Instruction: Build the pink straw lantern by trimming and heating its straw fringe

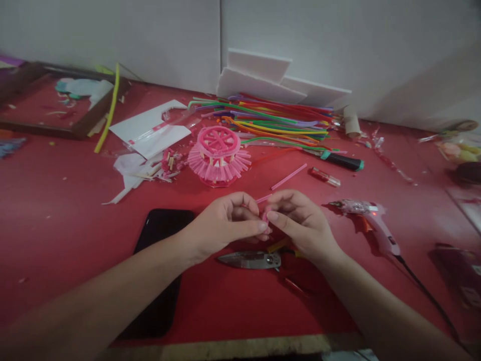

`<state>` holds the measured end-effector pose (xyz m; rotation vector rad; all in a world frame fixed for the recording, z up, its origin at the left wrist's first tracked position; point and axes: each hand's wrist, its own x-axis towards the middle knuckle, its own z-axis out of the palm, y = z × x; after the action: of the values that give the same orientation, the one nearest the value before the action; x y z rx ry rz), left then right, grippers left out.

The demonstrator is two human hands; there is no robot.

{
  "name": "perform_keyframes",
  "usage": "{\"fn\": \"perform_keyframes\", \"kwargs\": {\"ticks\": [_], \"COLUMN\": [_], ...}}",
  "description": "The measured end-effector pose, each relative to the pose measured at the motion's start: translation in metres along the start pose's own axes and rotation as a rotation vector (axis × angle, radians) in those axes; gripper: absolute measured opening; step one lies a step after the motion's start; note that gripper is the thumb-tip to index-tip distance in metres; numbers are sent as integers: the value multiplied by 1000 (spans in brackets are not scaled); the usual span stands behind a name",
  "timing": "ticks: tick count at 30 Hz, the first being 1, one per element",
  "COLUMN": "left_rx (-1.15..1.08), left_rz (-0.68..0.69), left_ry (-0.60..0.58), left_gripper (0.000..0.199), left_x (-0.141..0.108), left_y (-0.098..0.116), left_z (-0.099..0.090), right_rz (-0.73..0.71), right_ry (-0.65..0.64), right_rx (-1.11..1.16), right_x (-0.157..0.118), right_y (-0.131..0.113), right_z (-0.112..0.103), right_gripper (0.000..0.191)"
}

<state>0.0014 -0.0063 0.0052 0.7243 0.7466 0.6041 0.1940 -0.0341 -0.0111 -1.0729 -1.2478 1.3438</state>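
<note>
One small pink piece (pixel 265 216) between left hand (pixel 229 220) and right hand (pixel 306 225), both pinching it.

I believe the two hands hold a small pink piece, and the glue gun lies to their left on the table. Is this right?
Not quite: the head view shows the glue gun lying to the right, beyond the right hand. The rest is correct.

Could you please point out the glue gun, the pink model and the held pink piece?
Glue gun (pixel 376 219): head view, on its upper handle.
Pink model (pixel 218 168): head view, on its fringed side.
Held pink piece (pixel 265 216): head view, on its uncovered part.
</note>
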Motion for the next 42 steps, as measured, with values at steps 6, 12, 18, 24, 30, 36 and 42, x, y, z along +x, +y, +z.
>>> {"fn": "perform_keyframes", "kwargs": {"ticks": [6, 12, 18, 24, 30, 36, 42], "left_rx": [61, 185, 233, 107, 47, 29, 43], "left_rz": [87, 154, 151, 81, 85, 70, 75], "left_ry": [108, 71, 92, 136, 128, 141, 157], "left_gripper": [30, 30, 23, 32, 34, 35, 38], "left_x": [1, 0, -2, -1, -1, -1, -1], "left_y": [1, -1, 0, -1, -1, 0, 2], "left_z": [-2, -5, -5, -3, -3, -2, 0], "right_rz": [-454, -597, -636, -668, -677, -654, -675], "right_ry": [-122, -120, -66, -82, -35, -34, -53], "right_rx": [-579, -844, -903, -868, -915, -912, -886], "right_x": [-3, -3, -4, -3, -5, -6, -6], "right_y": [-5, -7, -7, -6, -7, -8, -9], "right_z": [-7, -6, -7, -6, -3, -4, -5], "right_gripper": [37, 25, 21, 18, 18, 21, 22]}}
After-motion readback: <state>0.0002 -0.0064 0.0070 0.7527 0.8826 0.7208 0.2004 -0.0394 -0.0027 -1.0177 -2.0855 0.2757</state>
